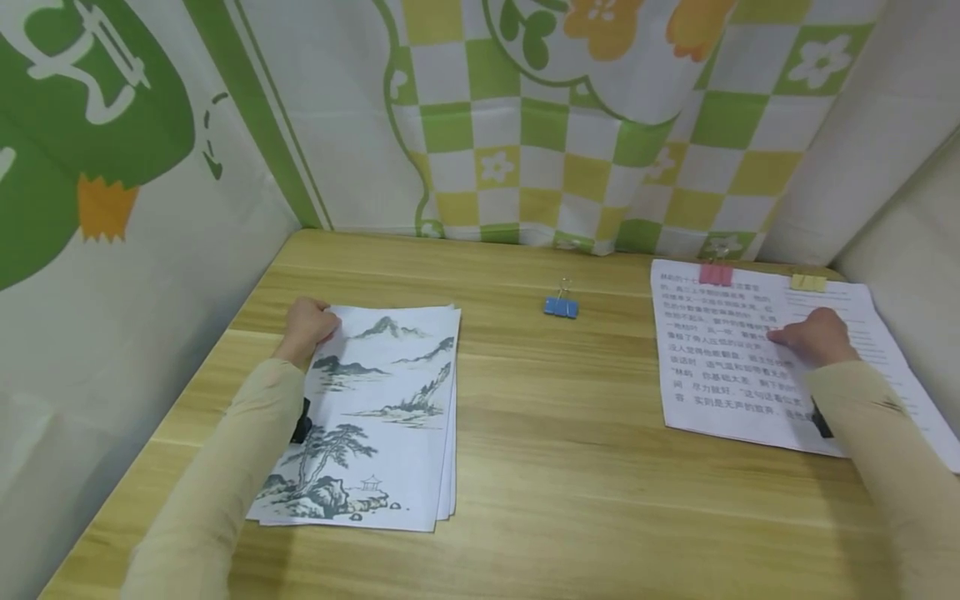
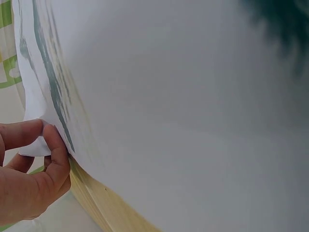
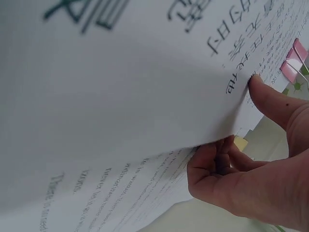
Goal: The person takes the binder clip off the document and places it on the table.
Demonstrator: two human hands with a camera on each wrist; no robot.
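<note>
A wooden counter (image 1: 570, 467) carries a blue binder clip (image 1: 561, 307); left of it lies a stack of landscape prints (image 1: 375, 417), right of it clipped text sheets (image 1: 720, 358).

A wooden table (image 1: 525, 433) with light grain fills the lower view. At twelve o'clock hangs a cloth backdrop (image 1: 570, 125) with green, yellow and white checks and flower prints. At nine o'clock stands a white panel (image 1: 112, 208) with green shapes. Light is soft, even.
</note>
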